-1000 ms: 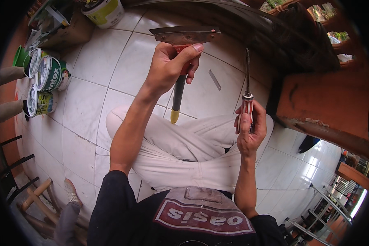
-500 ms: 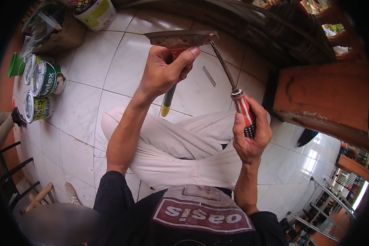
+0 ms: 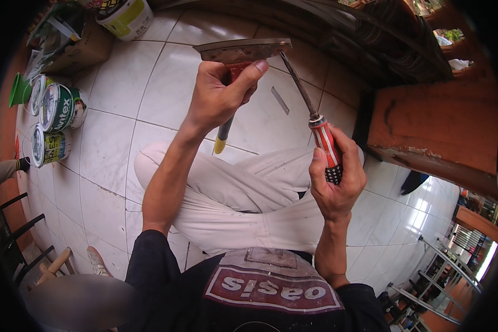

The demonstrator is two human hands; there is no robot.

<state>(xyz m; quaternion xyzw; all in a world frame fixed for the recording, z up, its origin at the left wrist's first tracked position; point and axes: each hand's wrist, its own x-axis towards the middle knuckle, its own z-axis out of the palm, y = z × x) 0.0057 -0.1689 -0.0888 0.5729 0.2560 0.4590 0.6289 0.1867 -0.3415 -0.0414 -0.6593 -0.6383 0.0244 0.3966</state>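
My left hand (image 3: pixel 216 99) is closed round a wide-bladed scraper (image 3: pixel 243 52), thumb along its red neck. The scraper's blade is rusty and lies across the top of my grip, and its grey handle with a yellow end sticks out below my fist. In my right hand (image 3: pixel 340 180) is a screwdriver (image 3: pixel 325 143) with a red-and-white striped, star-dotted handle. Its shaft slants up to the left, with the tip at the right end of the blade; whether it touches there I cannot tell. A loose flat metal blade (image 3: pixel 280 100) lies on the floor tiles between my hands.
I sit cross-legged on white tiles (image 3: pixel 108 144). Paint tubs (image 3: pixel 63 108) and a cardboard box (image 3: pixel 86 52) stand at the left. An orange block-like structure (image 3: pixel 431 144) rises at the right. At the lower left are a dark metal frame (image 3: pixel 25 238) and another person's shoe (image 3: pixel 97 260).
Both hands, with the scraper and screwdriver, have shifted very slightly left. The screwdriver tip stays by the blade's right end. At the far left, another person's leg has moved.
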